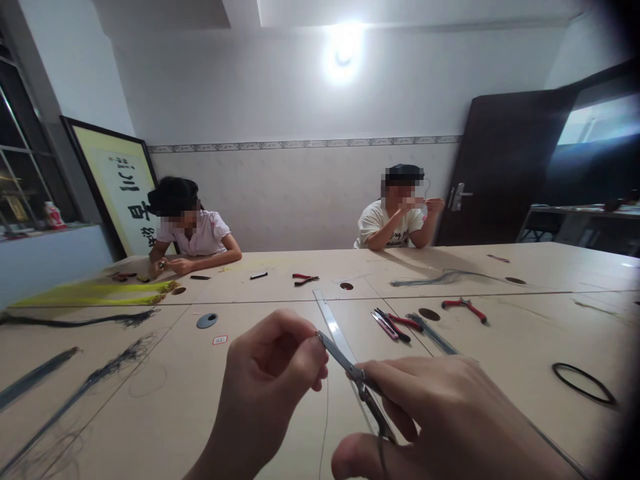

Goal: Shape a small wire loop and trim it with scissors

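Observation:
Metal scissors (354, 373) are gripped in my right hand (425, 407), with the thumb at the lower handle and the fingers on the upper part. Their tip points up and left, reaching the fingertips of my left hand (273, 380). Thumb and forefinger of that hand are pinched on a thin dark wire (327, 413), which hangs down below toward the table's near edge. The end of the wire at the scissor tip is too small to make out. Beneath both hands, a steel ruler (333, 323) lies on the pale table (280, 433).
Red-handled pliers (465, 308) and pink snips (384, 325) lie on the right, near a black loop (584, 383). Wire bundles (95, 377) spread over the left. Across the table sit two people, one at left (193, 233), one at right (393, 223).

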`<state>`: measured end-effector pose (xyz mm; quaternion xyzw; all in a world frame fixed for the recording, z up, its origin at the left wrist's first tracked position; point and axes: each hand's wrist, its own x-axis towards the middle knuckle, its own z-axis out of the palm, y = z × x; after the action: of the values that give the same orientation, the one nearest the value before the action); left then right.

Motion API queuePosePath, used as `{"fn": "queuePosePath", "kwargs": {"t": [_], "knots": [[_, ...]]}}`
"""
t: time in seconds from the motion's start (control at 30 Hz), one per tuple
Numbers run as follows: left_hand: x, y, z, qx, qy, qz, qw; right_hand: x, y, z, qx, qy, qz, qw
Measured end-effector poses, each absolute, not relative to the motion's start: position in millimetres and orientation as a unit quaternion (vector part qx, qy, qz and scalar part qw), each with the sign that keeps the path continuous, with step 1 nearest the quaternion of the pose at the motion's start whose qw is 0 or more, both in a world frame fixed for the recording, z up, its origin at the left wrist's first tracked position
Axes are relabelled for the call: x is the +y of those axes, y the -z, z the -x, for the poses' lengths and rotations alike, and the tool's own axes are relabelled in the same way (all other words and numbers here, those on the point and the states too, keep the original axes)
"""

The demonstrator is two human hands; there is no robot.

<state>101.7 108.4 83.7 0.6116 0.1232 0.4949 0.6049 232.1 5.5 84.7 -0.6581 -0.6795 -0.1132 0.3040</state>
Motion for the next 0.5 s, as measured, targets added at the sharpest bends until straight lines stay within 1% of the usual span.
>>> {"fn": "queuePosePath", "kwargs": {"t": [0.23, 0.5], "knots": [[106.7, -85.9, -101.9, 0.133, -0.497, -0.607, 0.606, 3.0, -84.5, -234.5, -0.676, 0.116, 0.659, 0.308], [107.3, -85.5, -101.4, 0.135, -0.487, -0.607, 0.614, 3.1, -84.1, -235.4, -0.688, 0.141, 0.650, 0.290]]}}
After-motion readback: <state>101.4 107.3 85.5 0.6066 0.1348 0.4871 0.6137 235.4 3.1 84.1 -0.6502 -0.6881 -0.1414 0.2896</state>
